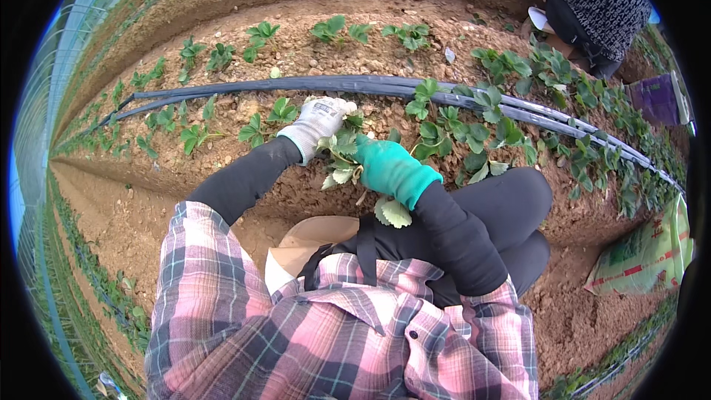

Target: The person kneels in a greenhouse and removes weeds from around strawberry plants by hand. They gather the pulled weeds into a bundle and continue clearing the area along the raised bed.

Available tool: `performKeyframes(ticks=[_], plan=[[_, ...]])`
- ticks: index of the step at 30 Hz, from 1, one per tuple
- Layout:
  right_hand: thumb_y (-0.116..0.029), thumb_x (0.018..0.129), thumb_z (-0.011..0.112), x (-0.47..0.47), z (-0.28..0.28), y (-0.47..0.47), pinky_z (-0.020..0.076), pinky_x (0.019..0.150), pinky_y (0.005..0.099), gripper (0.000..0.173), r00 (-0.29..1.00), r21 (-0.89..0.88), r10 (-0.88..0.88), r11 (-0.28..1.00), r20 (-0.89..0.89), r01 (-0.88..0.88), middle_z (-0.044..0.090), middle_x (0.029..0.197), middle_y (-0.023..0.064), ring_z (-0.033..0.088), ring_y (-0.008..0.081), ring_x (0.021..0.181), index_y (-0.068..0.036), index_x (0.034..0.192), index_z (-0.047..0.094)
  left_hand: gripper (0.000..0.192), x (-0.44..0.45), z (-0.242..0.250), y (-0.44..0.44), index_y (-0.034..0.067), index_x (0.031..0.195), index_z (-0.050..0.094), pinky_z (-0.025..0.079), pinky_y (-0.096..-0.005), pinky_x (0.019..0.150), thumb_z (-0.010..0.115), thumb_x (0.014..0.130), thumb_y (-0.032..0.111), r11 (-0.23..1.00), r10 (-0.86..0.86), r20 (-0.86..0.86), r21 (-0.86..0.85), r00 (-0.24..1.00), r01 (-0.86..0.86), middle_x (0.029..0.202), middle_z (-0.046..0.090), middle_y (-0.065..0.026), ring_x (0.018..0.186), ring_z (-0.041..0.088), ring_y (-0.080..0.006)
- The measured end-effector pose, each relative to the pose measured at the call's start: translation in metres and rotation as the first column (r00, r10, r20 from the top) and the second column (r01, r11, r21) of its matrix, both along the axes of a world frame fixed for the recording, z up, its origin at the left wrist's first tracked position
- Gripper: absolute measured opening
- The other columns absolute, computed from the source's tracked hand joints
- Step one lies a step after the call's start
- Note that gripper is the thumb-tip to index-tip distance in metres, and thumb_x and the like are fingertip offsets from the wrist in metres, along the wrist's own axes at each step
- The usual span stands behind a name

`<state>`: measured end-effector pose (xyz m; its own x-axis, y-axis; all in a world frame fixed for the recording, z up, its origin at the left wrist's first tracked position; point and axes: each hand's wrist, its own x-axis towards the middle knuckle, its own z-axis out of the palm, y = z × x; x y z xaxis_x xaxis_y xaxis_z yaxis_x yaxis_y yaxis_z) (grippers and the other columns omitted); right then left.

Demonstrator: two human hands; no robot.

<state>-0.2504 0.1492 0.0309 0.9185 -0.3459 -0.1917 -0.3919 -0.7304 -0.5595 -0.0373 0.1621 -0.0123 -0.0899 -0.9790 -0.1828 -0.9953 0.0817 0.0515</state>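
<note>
My left hand (321, 121), in a white-grey knit glove, reaches down to the soil bed (236, 114) just in front of the black drip hoses (333, 84). Its fingers are bent and partly hidden beside small leaves. Close by on the right, my right hand (393, 169) wears a green glove and is closed around leafy strawberry plants (341, 158). Leaves stick out on its left side, and pale leaf undersides (393, 212) show below it. What lies between the fingertips of both hands is hidden.
Rows of strawberry plants (411, 37) grow on both sides of the hoses, denser to the right. A co-worker (597, 11) is at the upper right. Near the right rim are a purple container (658, 99) and a printed plastic sack (639, 258). My knees (505, 205) press near the bed's edge.
</note>
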Motion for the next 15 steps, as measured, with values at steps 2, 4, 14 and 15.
performKeyframes(ticks=[2, 4, 14, 15], plan=[[-0.005, 0.080, 0.057, 0.001, 0.001, 0.000, 0.0559, 0.079, 0.0467, 0.038, 1.000, -0.025, 0.017, 1.000, -0.004, -0.017, 0.064, 0.111, 0.0188, 0.068, 0.0364, 0.093, -0.008, 0.117, 0.066, 0.031, 0.003, -0.016, 0.009, 0.017, 0.119, 0.066, 0.053, -0.0432, 0.090, 0.052, 0.092, 0.013, 0.988, 0.133, -0.065, -0.073, 0.989, -0.138, 0.112, 0.070, -0.0104, 0.105, 0.067, -0.0314], [-0.004, 0.080, 0.057, -0.003, -0.010, -0.003, 0.0560, 0.080, 0.0465, 0.040, 0.999, -0.080, 0.045, 0.996, 0.020, -0.043, 0.064, 0.114, 0.0180, 0.068, 0.0365, 0.095, -0.007, 0.119, 0.065, 0.031, -0.007, -0.015, 0.011, 0.017, 0.120, 0.067, 0.054, -0.0447, 0.087, 0.055, 0.091, 0.013, 0.951, 0.252, -0.123, -0.150, 0.960, -0.269, 0.107, 0.072, -0.0130, 0.102, 0.069, -0.0323], [-0.017, 0.091, 0.067, -0.035, 0.028, -0.060, 0.0449, 0.060, 0.0263, 0.031, 0.691, 0.801, -0.721, 0.440, 0.046, 0.406, 0.068, 0.088, 0.0021, 0.055, 0.0073, 0.070, -0.004, 0.118, 0.069, 0.025, 0.084, 0.062, 0.093, 0.000, 0.116, 0.062, 0.049, -0.0338, 0.082, 0.051, 0.098, 0.015, 0.602, 0.580, -0.743, 0.115, 0.333, -0.790, 0.104, 0.069, -0.0105, 0.090, 0.062, -0.0192], [-0.019, 0.092, 0.066, -0.052, 0.035, -0.069, 0.0415, 0.058, 0.0231, 0.026, 0.597, 0.873, -0.800, 0.335, 0.065, 0.354, 0.068, 0.088, -0.0008, 0.052, 0.0042, 0.069, -0.003, 0.113, 0.072, 0.026, 0.075, 0.079, 0.097, 0.001, 0.117, 0.063, 0.049, -0.0340, 0.080, 0.052, 0.099, 0.017, 0.616, 0.581, -0.742, 0.131, 0.335, -0.777, 0.104, 0.070, -0.0096, 0.090, 0.062, -0.0178]])
